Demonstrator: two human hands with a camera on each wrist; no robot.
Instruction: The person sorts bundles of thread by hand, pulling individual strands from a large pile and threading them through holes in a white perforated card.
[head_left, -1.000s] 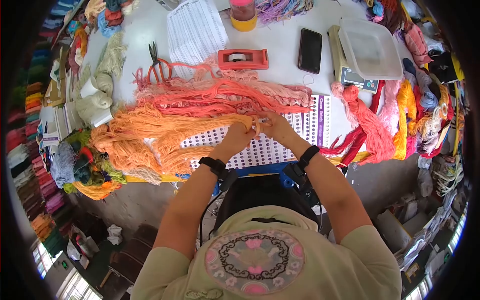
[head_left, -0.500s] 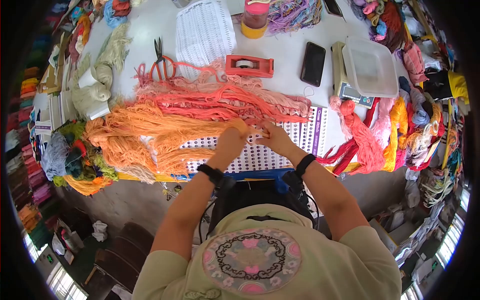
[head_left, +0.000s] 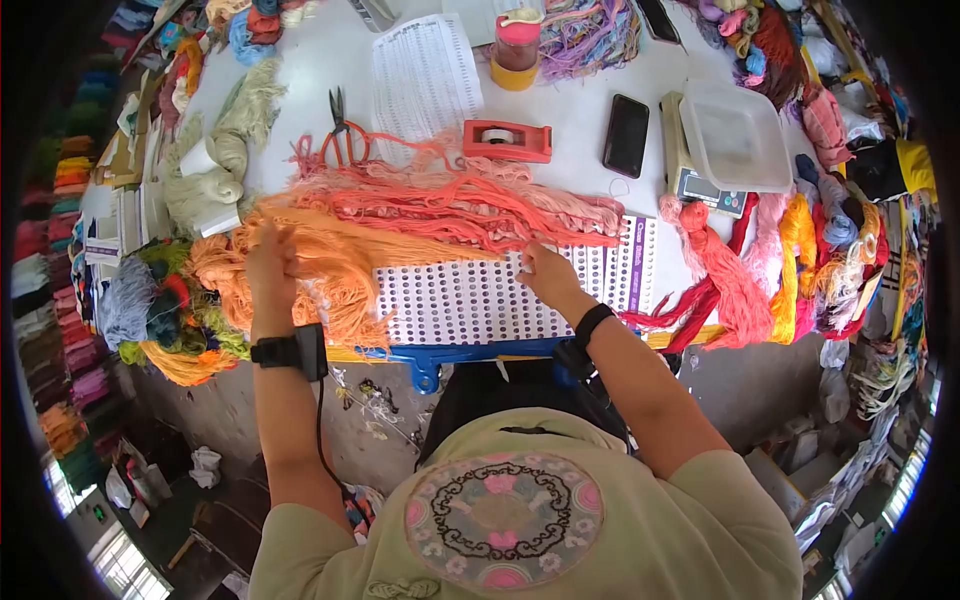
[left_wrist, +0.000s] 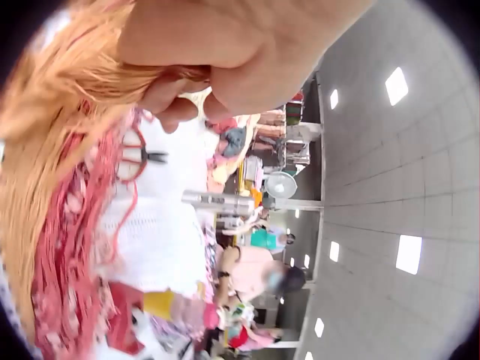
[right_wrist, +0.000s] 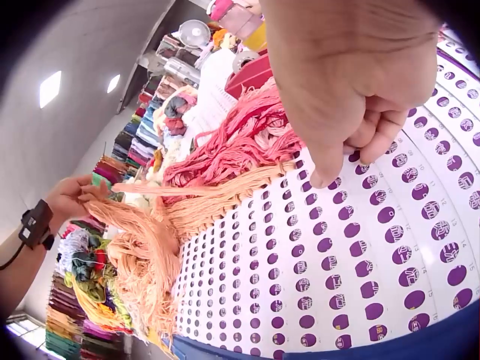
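In the head view my left hand (head_left: 270,265) grips strands of a long orange thread skein (head_left: 370,240) on the left. The left wrist view shows that orange thread (left_wrist: 75,82) passing into the curled fingers and thumb. My right hand (head_left: 548,275) is low over the white cards with rows of purple-printed holes (head_left: 480,300). In the right wrist view its fingers (right_wrist: 367,139) are curled, the thumb pointing down at the cards, with no thread between them. The skein's right end lies along the cards' far edge, close to that thumb.
Coral and pink thread (head_left: 450,200) lies just beyond the orange skein. Scissors (head_left: 340,125), a red tape dispenser (head_left: 507,140), a printed sheet (head_left: 425,75), a phone (head_left: 626,135) and a scale with a plastic tub (head_left: 735,130) are farther back. Red skeins (head_left: 725,255) hang at the right edge.
My left hand has moved from beside the right hand far to the left, drawing the orange strands out straight. The right hand has stayed near its place over the cards.
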